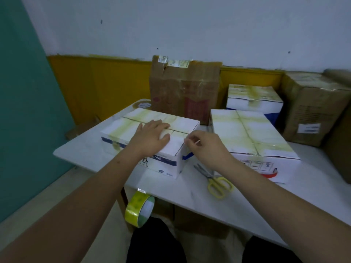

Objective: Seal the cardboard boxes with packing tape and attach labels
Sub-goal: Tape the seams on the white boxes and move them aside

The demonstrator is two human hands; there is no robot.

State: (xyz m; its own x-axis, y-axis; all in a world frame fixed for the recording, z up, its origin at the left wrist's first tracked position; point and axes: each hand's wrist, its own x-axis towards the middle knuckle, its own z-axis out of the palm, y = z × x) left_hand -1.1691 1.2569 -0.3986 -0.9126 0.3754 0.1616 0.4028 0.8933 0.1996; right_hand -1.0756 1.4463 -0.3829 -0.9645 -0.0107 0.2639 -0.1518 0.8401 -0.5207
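A white cardboard box (133, 126) with yellowish tape across its top stands on the white table (190, 188). My left hand (152, 135) lies flat on the box top, fingers straight, pressing on the seam. At the box's right edge my right hand (205, 147) has its fingers curled together, pinching something thin that I cannot make out. A roll of yellow-green packing tape (139, 207) hangs by its loose end from the table's front edge. No loose label is visible.
Yellow-handled scissors (218, 184) lie on the table near my right wrist. A second taped white box (252, 135) stands to the right, a third (254, 98) behind it. Brown cardboard boxes stand at the back (184, 88) and far right (313, 109).
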